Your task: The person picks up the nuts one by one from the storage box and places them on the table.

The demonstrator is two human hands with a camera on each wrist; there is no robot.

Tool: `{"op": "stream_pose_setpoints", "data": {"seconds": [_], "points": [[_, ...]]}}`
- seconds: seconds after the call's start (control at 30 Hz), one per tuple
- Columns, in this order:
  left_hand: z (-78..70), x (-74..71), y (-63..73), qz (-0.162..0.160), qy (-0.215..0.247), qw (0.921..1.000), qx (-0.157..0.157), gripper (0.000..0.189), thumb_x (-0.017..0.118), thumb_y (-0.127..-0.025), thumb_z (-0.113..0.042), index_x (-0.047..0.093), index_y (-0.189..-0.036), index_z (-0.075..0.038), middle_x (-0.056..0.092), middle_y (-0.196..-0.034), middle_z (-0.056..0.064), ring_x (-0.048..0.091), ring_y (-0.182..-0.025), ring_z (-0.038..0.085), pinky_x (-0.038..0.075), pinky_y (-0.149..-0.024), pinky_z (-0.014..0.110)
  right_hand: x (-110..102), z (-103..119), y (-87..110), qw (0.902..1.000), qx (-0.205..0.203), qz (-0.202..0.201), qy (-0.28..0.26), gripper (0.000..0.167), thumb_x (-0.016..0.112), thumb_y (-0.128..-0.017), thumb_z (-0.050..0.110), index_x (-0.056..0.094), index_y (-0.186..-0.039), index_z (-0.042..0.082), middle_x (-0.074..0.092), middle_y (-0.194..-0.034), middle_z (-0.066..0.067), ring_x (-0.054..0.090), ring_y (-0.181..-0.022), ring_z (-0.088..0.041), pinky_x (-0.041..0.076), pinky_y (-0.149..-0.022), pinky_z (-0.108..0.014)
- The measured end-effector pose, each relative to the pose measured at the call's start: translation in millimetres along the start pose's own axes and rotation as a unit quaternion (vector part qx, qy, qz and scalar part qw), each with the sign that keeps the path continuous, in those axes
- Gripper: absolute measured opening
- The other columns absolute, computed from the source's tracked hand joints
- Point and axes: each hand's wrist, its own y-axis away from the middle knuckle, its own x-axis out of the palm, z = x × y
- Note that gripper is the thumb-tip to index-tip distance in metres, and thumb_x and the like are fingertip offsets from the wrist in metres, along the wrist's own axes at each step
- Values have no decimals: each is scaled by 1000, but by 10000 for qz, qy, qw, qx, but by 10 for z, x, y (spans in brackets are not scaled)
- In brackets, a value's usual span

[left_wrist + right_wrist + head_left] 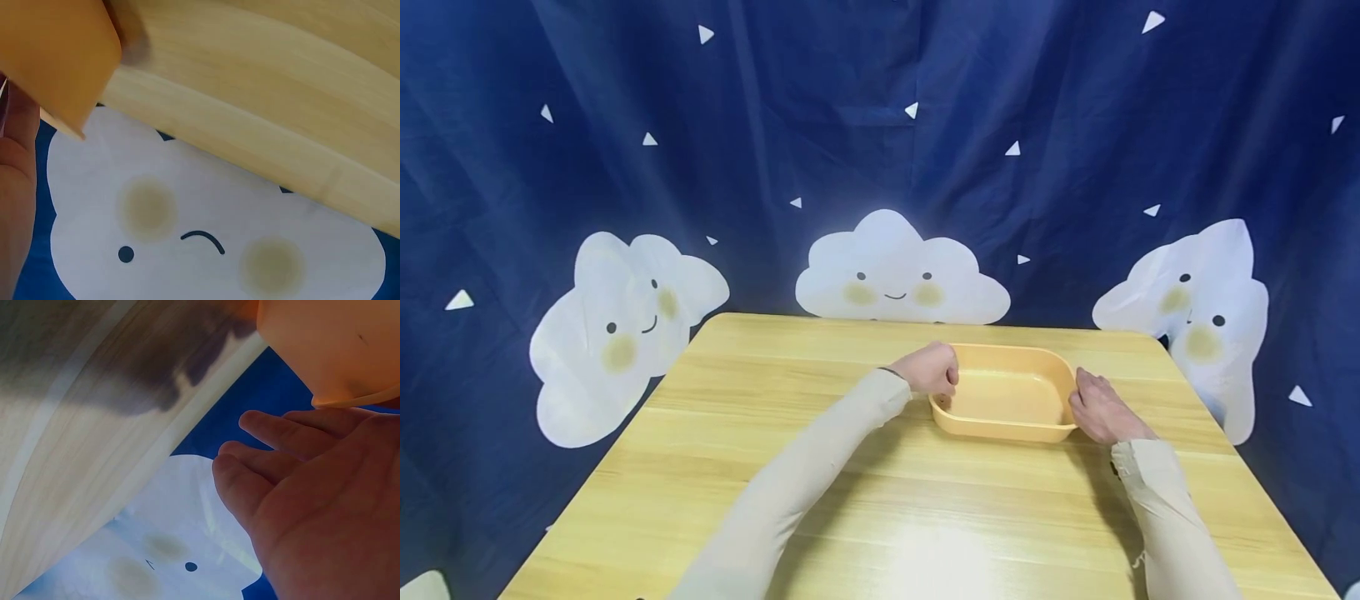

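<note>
One orange basin [1000, 431], near the far edge of one wooden table [760, 400], is gripped at its two ends by your left hand [931, 369] and right hand [1103, 407]; three cloud faces [895, 254] show behind.

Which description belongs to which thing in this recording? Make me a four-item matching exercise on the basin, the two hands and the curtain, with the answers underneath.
Things
1. basin
2. left hand
3. right hand
4. curtain

Descriptions, as the head view shows them
A. dark blue, in the background
B. at the basin's right end
C. pale orange, between the two hands
D. at the basin's left end

Right pairs: 1-C, 2-D, 3-B, 4-A
</note>
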Motion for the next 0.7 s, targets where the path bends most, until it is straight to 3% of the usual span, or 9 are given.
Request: {"op": "stream_pose_setpoints", "data": {"seconds": [0.13,0.2,0.27,0.5,0.57,0.7], "points": [[27,-67,63,-62,128,9998,-138,7,80,-87,-5,79,-81,-1,73,-77,0,55,-67,2,45,-64,11,-5,0,4,10000,-26,14,-16,13,39,-98,0,50,-94,-6,58,-89,-24,59,-103,-54,37,-108,-68],[40,-94,98,-98,261,9993,-230,6,80,-87,-5,81,-92,-2,79,-92,5,67,-78,6,53,-72,11,-4,0,5,10000,-12,20,-20,12,40,-98,0,49,-93,-5,57,-88,-23,59,-100,-53,39,-105,-67],[52,-124,131,-105,383,9988,-270,9,80,-87,-6,81,-95,-1,81,-96,9,72,-83,12,56,-75,13,-6,-5,5,10000,12,38,-16,13,39,-98,1,50,-95,-7,58,-90,-25,58,-102,-54,40,-104,-67],[112,-195,239,-320,688,9967,-304,6,79,-89,-7,81,-94,-4,80,-95,7,73,-84,12,58,-77,14,-4,-18,5,9998,86,194,28,31,37,-99,2,49,-116,-21,57,-116,-44,50,-121,-64,36,-110,-69],[133,-212,268,-377,747,9960,-322,7,78,-90,-7,81,-95,-3,79,-96,7,73,-85,12,58,-79,15,-3,-16,6,9998,83,193,22,31,37,-99,3,49,-116,-20,58,-115,-43,51,-119,-64,37,-108,-69],[173,-249,332,-432,865,9943,-441,9,78,-90,-7,80,-97,-2,78,-98,9,73,-88,15,58,-80,17,-1,-14,7,9999,90,115,-16,19,38,-98,3,51,-102,-11,60,-95,-32,58,-100,-56,45,-95,-65]]}}
